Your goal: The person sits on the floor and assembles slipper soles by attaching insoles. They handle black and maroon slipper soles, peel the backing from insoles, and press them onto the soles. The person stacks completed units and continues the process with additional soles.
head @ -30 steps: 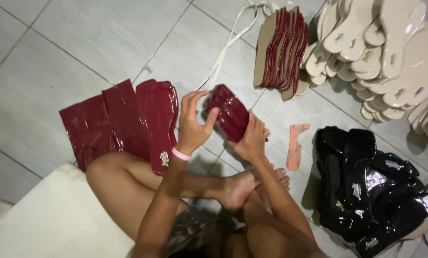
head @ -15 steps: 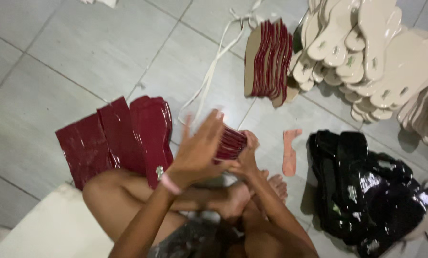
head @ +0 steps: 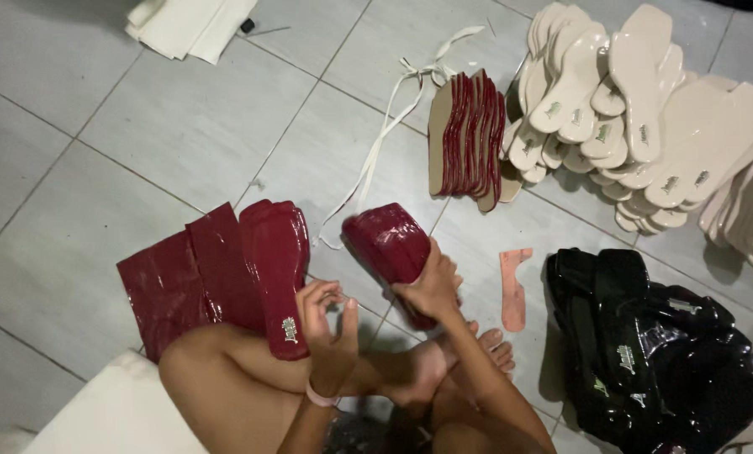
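Glossy dark-red insole pieces (head: 391, 244), a small stack of them, sit tilted in the person's right hand (head: 433, 288), whose fingers close around the lower end while the upper end juts out over the grey tiled floor (head: 183, 126). The left hand (head: 330, 324) is apart from the stack, fingers curled loosely with nothing visibly in them, just beside a flat pile of matching red insoles (head: 277, 273) that rests against the bare knee. To the left lie red sheets (head: 179, 282). Further out stands an upright row of red-and-tan insoles (head: 467, 134), then a heap of cream soles (head: 645, 109), a single pink cut-out (head: 514, 286) and a heap of shiny black insoles (head: 654, 353).

Judged from this, the main risk is the slick pieces sliding out of the one-handed hold, since only their lower end is clamped and the surfaces look slippery; they could fan out across the tiles or mix into the flat pile. A careless elbow might also topple the upright row
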